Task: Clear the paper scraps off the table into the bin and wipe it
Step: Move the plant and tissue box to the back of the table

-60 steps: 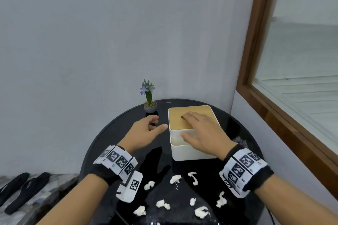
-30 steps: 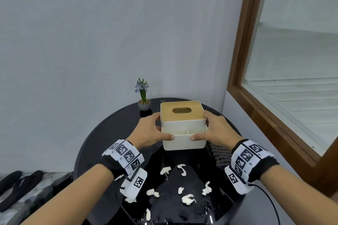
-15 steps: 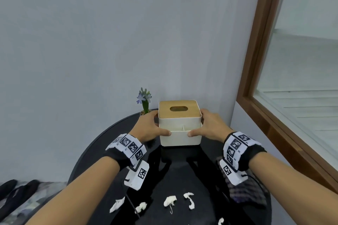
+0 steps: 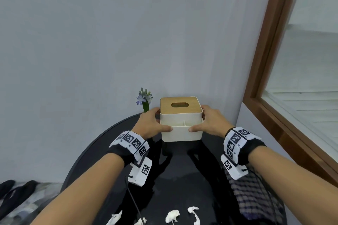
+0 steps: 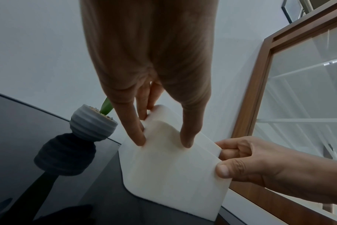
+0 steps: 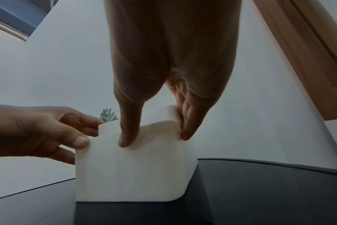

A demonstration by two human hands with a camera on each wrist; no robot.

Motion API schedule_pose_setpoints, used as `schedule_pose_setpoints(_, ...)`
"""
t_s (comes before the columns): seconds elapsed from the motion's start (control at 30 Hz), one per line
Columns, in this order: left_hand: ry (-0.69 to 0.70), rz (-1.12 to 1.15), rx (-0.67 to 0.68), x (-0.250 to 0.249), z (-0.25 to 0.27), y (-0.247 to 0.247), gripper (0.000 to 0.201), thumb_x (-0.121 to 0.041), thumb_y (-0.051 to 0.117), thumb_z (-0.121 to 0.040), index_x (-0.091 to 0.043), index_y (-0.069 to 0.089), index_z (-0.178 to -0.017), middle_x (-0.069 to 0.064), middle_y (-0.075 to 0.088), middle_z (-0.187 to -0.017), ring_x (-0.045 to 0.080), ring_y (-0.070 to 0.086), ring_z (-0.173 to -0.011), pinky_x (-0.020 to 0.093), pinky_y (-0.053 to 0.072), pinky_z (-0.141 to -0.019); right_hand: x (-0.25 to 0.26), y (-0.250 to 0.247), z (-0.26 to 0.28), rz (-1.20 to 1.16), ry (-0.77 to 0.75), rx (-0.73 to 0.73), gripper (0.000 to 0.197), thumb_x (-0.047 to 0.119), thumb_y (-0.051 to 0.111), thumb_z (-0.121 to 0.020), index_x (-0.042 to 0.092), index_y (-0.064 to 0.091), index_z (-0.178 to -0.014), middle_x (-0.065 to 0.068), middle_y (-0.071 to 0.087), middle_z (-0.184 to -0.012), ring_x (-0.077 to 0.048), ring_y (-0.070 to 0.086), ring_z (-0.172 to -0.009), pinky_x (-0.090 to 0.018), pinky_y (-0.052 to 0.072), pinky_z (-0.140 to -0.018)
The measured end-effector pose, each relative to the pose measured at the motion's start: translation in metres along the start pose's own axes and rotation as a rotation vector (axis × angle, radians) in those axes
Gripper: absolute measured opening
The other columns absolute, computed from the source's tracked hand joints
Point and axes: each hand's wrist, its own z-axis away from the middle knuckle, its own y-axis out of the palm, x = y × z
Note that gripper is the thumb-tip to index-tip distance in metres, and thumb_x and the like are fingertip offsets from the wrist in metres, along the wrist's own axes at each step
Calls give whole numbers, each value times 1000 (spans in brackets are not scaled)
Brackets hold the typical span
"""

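Note:
A white tissue box [image 4: 181, 115] with a wooden slotted lid stands at the back of the round black table [image 4: 182, 173], near the wall. My left hand [image 4: 152, 123] grips its left side, thumb on the front face. My right hand [image 4: 209, 121] grips the right side the same way. The left wrist view shows my fingers [image 5: 138, 137] on the box [image 5: 173, 170]. In the right wrist view the box [image 6: 133, 172] sits with its base on the table. Several white paper scraps [image 4: 172, 215] lie at the table's near edge.
A checked cloth [image 4: 256, 193] lies on the table's right part, under my right forearm. A small potted flower [image 4: 144, 100] stands just left of the box, behind my left hand. A wooden window frame [image 4: 265, 60] runs along the right. Dark sandals [image 4: 11, 193] lie on the floor, left.
My hands went from the box's top to its two sides, and the box has moved away from me toward the wall. The scraps now lie farther from the box.

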Motion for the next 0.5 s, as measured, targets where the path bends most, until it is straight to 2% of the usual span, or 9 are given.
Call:
schedule_pose_setpoints(0.13,-8,-3,1,1,-5,-1,79,-31,89,-63,-24,50,-132,-11,62,-115,3,67,-93,12,46,-70,-1,2,-6,-17,-1,-2,95,52,86,-50,19,46,-129,-1,60,-114,-18,57,-103,-32,49,-88)
schedule_pose_setpoints(0.27,-7,8,1,3,-9,-2,79,-31,89,-64,-24,50,-132,-13,61,-116,5,67,-96,15,48,-75,0,2,-12,-5,9,8,99,57,84,-46,19,46,-129,-2,60,-118,-20,57,-108,-38,50,-93)
schedule_pose_setpoints(0.43,2,15,7,5,-13,-1,74,-29,87,-68,-25,50,-132,-14,61,-115,5,67,-96,12,45,-73,-1,4,-16,-25,5,11,100,58,82,-45,21,45,-130,-2,59,-120,-21,56,-112,-38,49,-94)
schedule_pose_setpoints(0.5,7,12,5,5,-15,-1,72,-30,87,-68,-26,51,-131,-13,62,-116,4,67,-94,15,48,-76,-3,4,-18,-32,3,14,99,58,82,-45,23,45,-129,-2,59,-121,-21,55,-111,-37,49,-93)
